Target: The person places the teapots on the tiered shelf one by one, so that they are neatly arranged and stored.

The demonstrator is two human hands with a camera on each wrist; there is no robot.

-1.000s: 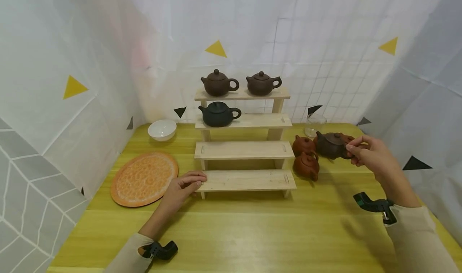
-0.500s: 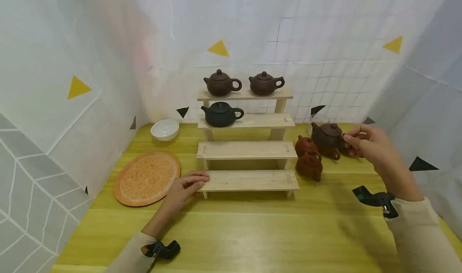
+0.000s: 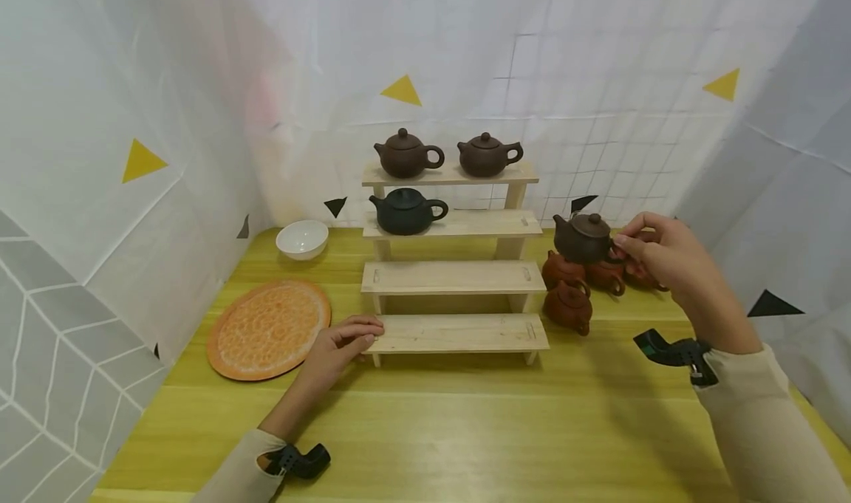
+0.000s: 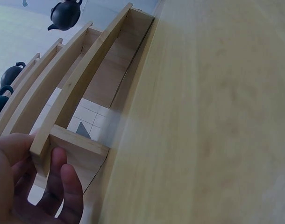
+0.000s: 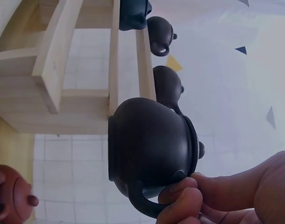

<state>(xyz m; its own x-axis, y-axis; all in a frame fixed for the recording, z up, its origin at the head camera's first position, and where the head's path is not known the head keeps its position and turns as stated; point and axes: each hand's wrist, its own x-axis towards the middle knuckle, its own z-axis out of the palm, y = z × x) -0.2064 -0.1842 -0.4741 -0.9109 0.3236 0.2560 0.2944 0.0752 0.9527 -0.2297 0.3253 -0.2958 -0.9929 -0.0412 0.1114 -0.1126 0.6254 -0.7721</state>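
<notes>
My right hand [image 3: 671, 263] pinches the handle of a dark brown teapot [image 3: 583, 238] between thumb and fingers, holding it up over the red-brown teapots at the right. In the right wrist view that teapot [image 5: 152, 144] fills the middle, its handle between my fingertips. My left hand [image 3: 342, 348] grips the left end of the lowest step of a four-tier wooden stand [image 3: 459, 333], thumb on one side of the board and fingers on the other. Two brown teapots, one left [image 3: 404, 154] and one right [image 3: 485, 156], sit on the top tier. A dark green-black teapot [image 3: 407, 212] stands on the second tier, left side.
Several red-brown teapots [image 3: 568, 307] cluster on the table just right of the stand. A white bowl [image 3: 302, 240] stands at the back left. An orange round mat [image 3: 269, 331] lies left of the stand. Pale sheets hang behind the yellowish wooden table [image 3: 459, 436].
My right hand has raised the brown teapot and carried it left, uncovering red-brown teapots beneath. My left hand stays on the stand.
</notes>
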